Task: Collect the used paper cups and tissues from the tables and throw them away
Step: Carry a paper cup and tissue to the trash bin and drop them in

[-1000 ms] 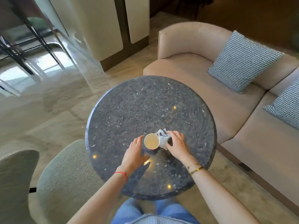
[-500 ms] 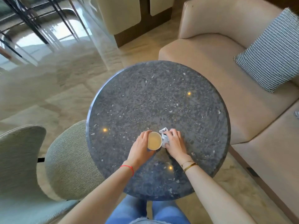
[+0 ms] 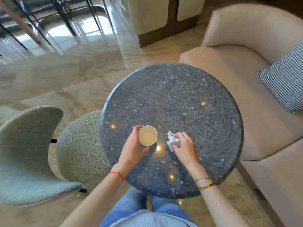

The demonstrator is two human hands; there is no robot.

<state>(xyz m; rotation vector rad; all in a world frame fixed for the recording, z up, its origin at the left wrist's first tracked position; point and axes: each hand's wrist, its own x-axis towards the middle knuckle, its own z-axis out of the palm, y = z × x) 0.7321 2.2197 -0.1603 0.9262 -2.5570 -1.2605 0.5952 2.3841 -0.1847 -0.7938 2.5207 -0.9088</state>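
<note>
Head view: your left hand (image 3: 133, 149) is gripping paper cup (image 3: 147, 135), fingers curled round wall, cup just left of tissue (image 3: 172, 140). Right hand (image 3: 184, 147) is pinching crumpled tissue over counter (image 3: 180, 89). Risks: squeezing cup too hard, tilting dregs onto counter; loose pinch dropping tissue.

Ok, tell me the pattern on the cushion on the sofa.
Black-and-white houndstooth check on the cushion, clearest in the head view.

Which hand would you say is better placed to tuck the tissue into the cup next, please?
Right, probably: the right hand already pinches the crumpled tissue beside the paper cup, which the left hand holds upright.
</note>
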